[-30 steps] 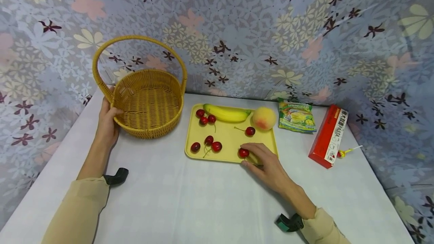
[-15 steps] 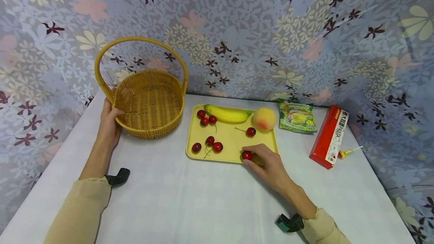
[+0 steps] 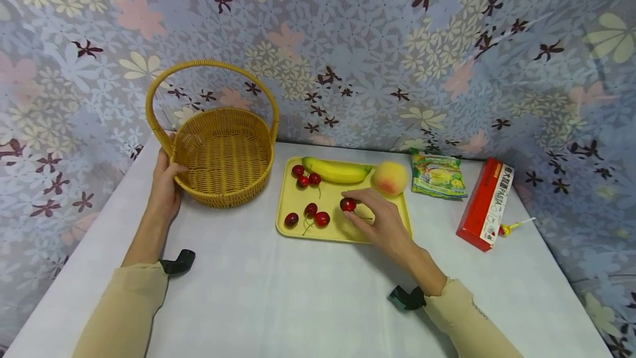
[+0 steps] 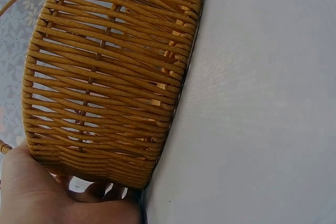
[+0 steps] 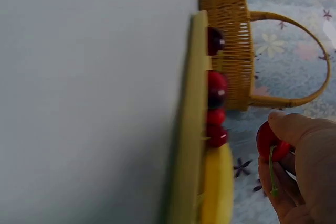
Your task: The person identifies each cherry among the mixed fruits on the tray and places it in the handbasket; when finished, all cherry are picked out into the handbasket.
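My right hand [image 3: 382, 222] pinches a red cherry [image 3: 348, 204] between thumb and fingertips, over the right part of a yellow tray [image 3: 343, 235]. The cherry's green stem [image 5: 271, 174] hangs down in the right wrist view. On the tray lie several more cherries [image 3: 322, 219] at the left, a banana [image 3: 337, 170] along the back and a peach [image 3: 391, 177] in the back right corner. To the left, a wicker basket [image 3: 223, 162] with a tall handle shows its bare woven bottom. My left hand [image 3: 166, 184] grips its left side, thumb over the rim.
Right of the tray lies a green snack packet [image 3: 438, 175], then a red pasta box [image 3: 486, 204] with a lollipop [image 3: 505, 229] beside it. A flowered cloth [image 3: 348, 54] rises behind the white table [image 3: 278, 291].
My right hand has taken hold of the cherry near the tray's front edge, lifted it and moved it back and slightly left. The left hand keeps its grip on the basket.
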`<state>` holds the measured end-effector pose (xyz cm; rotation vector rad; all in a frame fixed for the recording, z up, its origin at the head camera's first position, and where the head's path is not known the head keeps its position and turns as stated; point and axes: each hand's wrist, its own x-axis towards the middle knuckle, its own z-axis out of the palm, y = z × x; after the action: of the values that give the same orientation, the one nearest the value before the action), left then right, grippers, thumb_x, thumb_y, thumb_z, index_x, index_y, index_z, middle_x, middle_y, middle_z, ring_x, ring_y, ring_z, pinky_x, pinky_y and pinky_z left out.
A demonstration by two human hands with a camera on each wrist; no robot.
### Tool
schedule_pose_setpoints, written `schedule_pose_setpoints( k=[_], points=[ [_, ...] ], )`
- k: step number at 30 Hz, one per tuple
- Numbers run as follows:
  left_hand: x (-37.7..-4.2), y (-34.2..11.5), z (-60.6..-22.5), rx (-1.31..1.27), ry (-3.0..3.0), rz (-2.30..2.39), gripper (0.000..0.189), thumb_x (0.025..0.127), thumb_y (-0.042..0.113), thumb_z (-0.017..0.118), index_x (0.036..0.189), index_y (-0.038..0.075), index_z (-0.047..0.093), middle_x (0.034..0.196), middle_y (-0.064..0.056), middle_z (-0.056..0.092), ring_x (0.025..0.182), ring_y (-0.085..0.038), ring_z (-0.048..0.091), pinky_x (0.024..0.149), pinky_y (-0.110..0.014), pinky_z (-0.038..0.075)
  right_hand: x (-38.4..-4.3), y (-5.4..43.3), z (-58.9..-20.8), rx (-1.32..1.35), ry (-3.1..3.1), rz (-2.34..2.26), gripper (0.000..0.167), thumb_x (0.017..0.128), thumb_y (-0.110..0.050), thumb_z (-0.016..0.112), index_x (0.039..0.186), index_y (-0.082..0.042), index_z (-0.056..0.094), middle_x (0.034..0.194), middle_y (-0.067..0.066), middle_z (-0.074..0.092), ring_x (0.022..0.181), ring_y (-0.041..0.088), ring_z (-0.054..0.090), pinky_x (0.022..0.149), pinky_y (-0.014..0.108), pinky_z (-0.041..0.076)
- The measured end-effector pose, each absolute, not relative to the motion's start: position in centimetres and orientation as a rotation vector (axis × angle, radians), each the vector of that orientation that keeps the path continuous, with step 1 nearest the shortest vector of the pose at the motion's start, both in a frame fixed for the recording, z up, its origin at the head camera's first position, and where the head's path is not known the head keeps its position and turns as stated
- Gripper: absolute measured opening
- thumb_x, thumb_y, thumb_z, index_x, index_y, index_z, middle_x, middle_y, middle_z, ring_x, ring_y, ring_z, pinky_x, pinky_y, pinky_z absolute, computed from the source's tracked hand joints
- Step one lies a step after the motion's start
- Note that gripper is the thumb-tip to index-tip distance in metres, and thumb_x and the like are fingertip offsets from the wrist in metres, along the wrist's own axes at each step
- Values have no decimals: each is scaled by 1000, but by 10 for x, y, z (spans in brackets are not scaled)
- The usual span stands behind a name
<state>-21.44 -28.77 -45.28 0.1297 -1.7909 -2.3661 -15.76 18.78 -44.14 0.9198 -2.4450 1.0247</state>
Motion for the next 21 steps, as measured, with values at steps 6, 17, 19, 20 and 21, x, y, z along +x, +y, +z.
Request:
schedule_pose_setpoints(
  k=[6, 17, 19, 20, 21],
  points=[
    [-214, -287, -454, 127, -1792, -2363, 82, 97, -5, 35, 169, 32, 22, 174, 0, 19, 156, -19, 21, 124, -29, 19, -177, 157, -424, 933, -2416, 1058, 42, 93, -19, 80, 134, -13, 70, 125, 2, 73, 116, 19, 68, 98, 41, 54],
    [-213, -286, -455, 123, -1794, -2364, 81, 97, -5, 35, 168, 33, 24, 174, 0, 20, 156, -19, 22, 124, -29, 21, -207, 106, -399, 1018, -2360, 1094, 41, 96, -19, 77, 135, -10, 69, 129, 6, 73, 119, 21, 69, 101, 42, 54],
    [-214, -286, -455, 122, -1792, -2361, 81, 97, -5, 35, 168, 33, 24, 173, 0, 20, 155, -19, 22, 123, -29, 21, -213, 95, -391, 1034, -2357, 1100, 40, 96, -19, 77, 135, -10, 69, 128, 6, 73, 116, 20, 69, 99, 41, 55],
    [-213, -286, -454, 122, -1793, -2358, 81, 97, -5, 36, 168, 32, 24, 173, -1, 20, 155, -19, 22, 123, -29, 21, -216, 90, -388, 1043, -2358, 1101, 40, 97, -19, 77, 135, -10, 69, 128, 6, 74, 115, 20, 70, 98, 40, 55],
    [-213, -286, -454, 124, -1795, -2355, 81, 97, -5, 36, 168, 32, 24, 173, -1, 20, 155, -19, 22, 123, -29, 21, -219, 84, -385, 1057, -2359, 1105, 39, 97, -19, 76, 134, -10, 69, 127, 6, 74, 113, 20, 70, 96, 40, 56]
  ],
)
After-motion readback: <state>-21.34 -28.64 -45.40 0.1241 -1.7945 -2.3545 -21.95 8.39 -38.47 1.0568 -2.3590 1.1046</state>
